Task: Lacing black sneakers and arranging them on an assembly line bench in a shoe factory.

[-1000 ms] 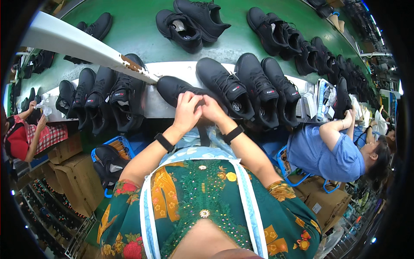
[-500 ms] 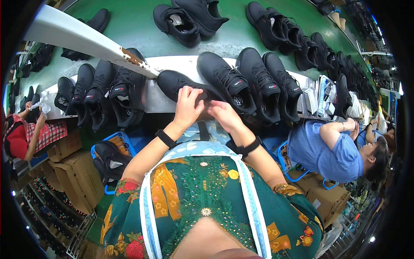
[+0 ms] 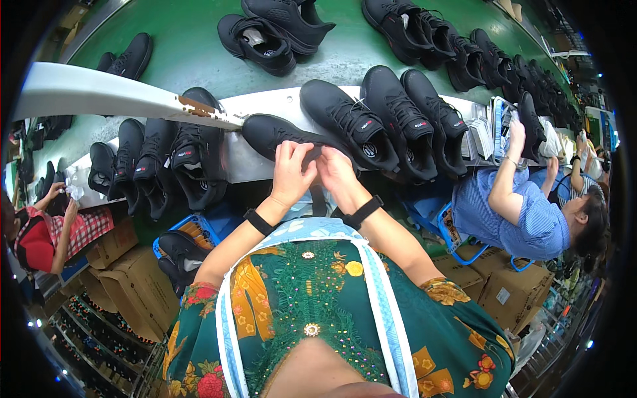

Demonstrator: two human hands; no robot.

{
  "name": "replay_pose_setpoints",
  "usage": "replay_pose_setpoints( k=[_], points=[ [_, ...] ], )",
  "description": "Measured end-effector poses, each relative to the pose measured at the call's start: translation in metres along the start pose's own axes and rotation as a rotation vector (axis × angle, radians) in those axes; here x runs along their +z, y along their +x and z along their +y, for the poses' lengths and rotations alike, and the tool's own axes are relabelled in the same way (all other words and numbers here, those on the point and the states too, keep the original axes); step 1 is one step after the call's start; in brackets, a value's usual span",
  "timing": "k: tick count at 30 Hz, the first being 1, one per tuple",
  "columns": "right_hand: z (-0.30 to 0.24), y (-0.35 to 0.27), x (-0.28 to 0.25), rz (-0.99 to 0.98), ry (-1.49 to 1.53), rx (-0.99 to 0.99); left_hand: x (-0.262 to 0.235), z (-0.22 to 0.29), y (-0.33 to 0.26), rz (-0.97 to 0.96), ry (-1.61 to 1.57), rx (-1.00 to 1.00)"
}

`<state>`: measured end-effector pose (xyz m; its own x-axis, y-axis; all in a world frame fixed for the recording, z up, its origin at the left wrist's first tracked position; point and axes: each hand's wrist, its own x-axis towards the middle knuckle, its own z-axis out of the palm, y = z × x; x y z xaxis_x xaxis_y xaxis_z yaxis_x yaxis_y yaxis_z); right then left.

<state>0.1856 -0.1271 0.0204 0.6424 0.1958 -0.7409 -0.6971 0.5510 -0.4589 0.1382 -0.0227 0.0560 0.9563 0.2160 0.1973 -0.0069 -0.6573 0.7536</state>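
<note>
A chipped white beam (image 3: pixel 126 96) reaches in from our left to just beside the toe of the black shoe (image 3: pixel 275 132), and other black shoes (image 3: pixel 338 118) line the pale ledge (image 3: pixel 265 103) on both sides. The smooth, dark shoe lies aslant on the ledge, its heel end partly hidden: our left hand (image 3: pixel 290 176) touches it with bent fingers, our right hand (image 3: pixel 337 174) is cupped alongside, and we cannot tell whether either grips. Small red-and-white labels (image 3: pixel 366 124) mark neighbouring tongues.
</note>
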Motion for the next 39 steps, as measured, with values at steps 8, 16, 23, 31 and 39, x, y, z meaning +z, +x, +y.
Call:
replay_pose_setpoints(
  k=[8,16,23,31,39],
  points=[
    [-0.004,0.014,-0.009,-0.055,0.149,0.144,-0.001,-0.005,0.005,-0.035,-0.036,-0.023],
    [-0.011,-0.004,-0.003,-0.191,-0.205,0.069,-0.007,-0.008,0.010,-0.069,-0.070,-0.010],
    [-0.021,-0.014,-0.004,-0.359,-0.253,0.111,-0.012,-0.010,0.013,-0.135,-0.131,-0.048],
    [-0.014,0.016,0.013,-0.271,-0.564,0.117,-0.008,-0.012,0.016,-0.124,-0.103,-0.030],
    [-0.015,-0.006,-0.005,-0.287,-0.609,-0.102,-0.006,-0.010,0.015,-0.138,-0.112,0.001]
  ],
)
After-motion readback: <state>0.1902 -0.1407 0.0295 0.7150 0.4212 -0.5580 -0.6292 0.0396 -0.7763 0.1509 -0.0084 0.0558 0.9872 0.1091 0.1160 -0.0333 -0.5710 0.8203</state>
